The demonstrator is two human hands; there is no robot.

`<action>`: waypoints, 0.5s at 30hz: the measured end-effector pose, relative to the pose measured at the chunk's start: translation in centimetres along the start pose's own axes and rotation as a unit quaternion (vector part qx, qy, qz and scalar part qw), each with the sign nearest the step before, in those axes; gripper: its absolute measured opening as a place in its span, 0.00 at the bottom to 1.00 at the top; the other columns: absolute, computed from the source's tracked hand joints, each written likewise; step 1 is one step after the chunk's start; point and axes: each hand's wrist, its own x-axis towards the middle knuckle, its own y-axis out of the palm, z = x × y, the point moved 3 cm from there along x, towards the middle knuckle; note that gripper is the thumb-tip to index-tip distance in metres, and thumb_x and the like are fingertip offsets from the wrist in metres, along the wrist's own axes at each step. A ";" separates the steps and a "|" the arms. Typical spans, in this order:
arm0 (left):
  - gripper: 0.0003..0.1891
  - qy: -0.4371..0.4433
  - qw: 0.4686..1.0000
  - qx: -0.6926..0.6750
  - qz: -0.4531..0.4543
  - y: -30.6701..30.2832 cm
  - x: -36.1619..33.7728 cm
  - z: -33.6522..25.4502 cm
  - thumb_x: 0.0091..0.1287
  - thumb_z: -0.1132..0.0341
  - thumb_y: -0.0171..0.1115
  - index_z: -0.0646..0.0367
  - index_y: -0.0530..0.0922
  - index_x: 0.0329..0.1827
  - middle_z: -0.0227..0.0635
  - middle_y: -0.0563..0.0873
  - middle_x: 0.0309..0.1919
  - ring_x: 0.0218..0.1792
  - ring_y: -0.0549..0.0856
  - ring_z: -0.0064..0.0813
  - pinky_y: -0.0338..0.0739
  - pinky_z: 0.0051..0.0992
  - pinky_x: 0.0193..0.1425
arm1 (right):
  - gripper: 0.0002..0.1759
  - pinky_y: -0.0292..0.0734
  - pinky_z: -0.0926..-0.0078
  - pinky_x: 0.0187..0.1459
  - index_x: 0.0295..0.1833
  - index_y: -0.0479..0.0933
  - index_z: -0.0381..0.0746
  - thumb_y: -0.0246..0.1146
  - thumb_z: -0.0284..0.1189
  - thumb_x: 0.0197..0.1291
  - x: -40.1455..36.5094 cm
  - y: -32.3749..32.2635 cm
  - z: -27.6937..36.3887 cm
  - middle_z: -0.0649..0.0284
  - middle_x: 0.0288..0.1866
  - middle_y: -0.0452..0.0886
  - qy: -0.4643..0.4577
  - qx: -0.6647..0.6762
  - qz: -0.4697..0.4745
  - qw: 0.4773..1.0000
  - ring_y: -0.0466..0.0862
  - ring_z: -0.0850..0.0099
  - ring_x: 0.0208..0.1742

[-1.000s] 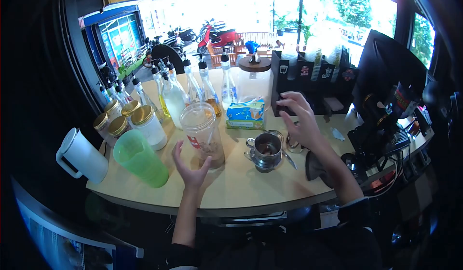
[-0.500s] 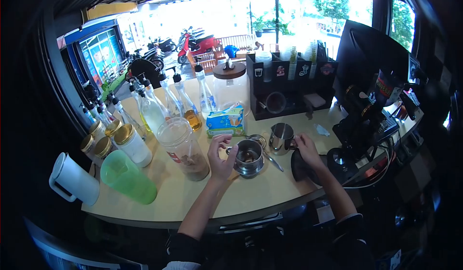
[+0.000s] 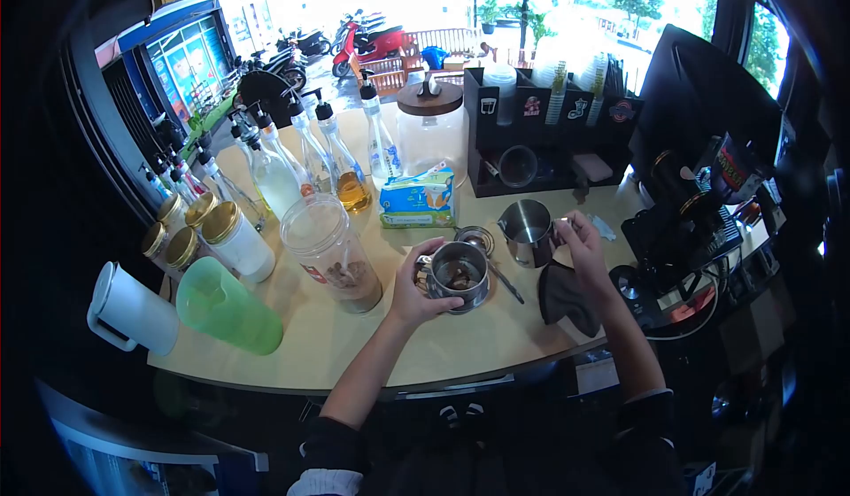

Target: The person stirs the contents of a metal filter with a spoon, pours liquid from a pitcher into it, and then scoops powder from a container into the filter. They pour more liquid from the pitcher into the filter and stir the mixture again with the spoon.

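Counter point(image 3: 460, 354), frame centre: our left grip point(image 3: 410, 290) wraps the filter cup point(image 3: 458, 276) to steady it; our right grip point(image 3: 582, 237) pinches the pitcher point(image 3: 528, 228) by its handle.

Open lane at a crowded drinks counter point(image 3: 443, 354): the bare strip along its near edge, running from the green pitcher point(image 3: 226, 306) on the left to the dark cloth point(image 3: 567, 294) on the right. Mid-counter is taken up by the left hand point(image 3: 414, 290), wrapped round a metal filter cup point(image 3: 458, 275), and the right hand point(image 3: 582, 241), closed at the handle of a steel pitcher point(image 3: 528, 228). Behind them a clear plastic jar point(image 3: 335, 252), a carton point(image 3: 416, 199), pump bottles point(image 3: 305, 155) and a black organiser point(image 3: 549, 137) wall off the far side; only a narrow gap separates jar and carton. Gold-lidded jars point(image 3: 221, 230) and a white jug point(image 3: 131, 308) crowd the left end, a black machine point(image 3: 691, 230) the right.
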 end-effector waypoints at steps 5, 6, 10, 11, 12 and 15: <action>0.51 -0.013 0.999 0.032 0.009 -0.4 0.0 0.3 0.32 0.55 0.86 0.63 0.71 0.63 0.39 0.81 0.55 0.58 0.79 0.32 0.72 0.32 0.66 | 0.08 0.67 0.87 0.36 0.36 0.70 0.38 0.60 0.28 0.69 1.1 1.7 4.4 0.73 0.31 0.74 -0.014 -0.002 0.081 0.997 0.71 0.89 0.32; 0.51 -0.014 0.999 0.034 0.010 -0.4 0.1 0.1 0.32 0.55 0.86 0.63 0.71 0.63 0.39 0.81 0.55 0.58 0.79 0.32 0.72 0.32 0.66 | 0.08 0.67 0.87 0.36 0.36 0.70 0.38 0.60 0.28 0.69 1.4 2.0 5.2 0.73 0.31 0.74 -0.014 -0.001 0.080 0.997 0.71 0.89 0.32; 0.50 -0.012 0.999 0.035 0.033 0.0 0.3 -0.7 0.32 0.56 0.86 0.62 0.71 0.62 0.39 0.82 0.53 0.57 0.80 0.31 0.72 0.32 0.66 | 0.09 0.70 0.88 0.34 0.36 0.68 0.38 0.63 0.25 0.66 1.7 3.9 7.9 0.72 0.31 0.74 -0.006 -0.021 0.136 0.990 0.73 0.90 0.33; 0.50 -0.010 0.999 0.041 0.034 0.0 0.3 -0.8 0.32 0.56 0.86 0.62 0.71 0.62 0.39 0.82 0.53 0.57 0.81 0.31 0.72 0.32 0.65 | 0.10 0.68 0.89 0.32 0.36 0.68 0.38 0.63 0.24 0.65 1.9 4.3 8.1 0.73 0.31 0.73 0.011 -0.023 0.150 0.988 0.72 0.90 0.32; 0.50 -0.009 0.999 0.043 0.030 -0.1 0.3 -0.7 0.32 0.56 0.86 0.62 0.71 0.62 0.39 0.82 0.53 0.57 0.81 0.31 0.72 0.32 0.65 | 0.10 0.68 0.89 0.32 0.36 0.68 0.38 0.63 0.24 0.65 2.0 4.5 8.2 0.73 0.31 0.73 0.010 -0.022 0.154 0.988 0.72 0.90 0.32; 0.49 -0.020 0.999 0.036 0.023 -0.3 0.4 -0.6 0.32 0.56 0.86 0.62 0.72 0.62 0.40 0.83 0.53 0.57 0.81 0.31 0.72 0.31 0.65 | 0.09 0.76 0.85 0.36 0.36 0.69 0.35 0.63 0.25 0.65 2.3 5.0 8.8 0.69 0.30 0.76 -0.046 -0.093 0.185 0.977 0.79 0.86 0.35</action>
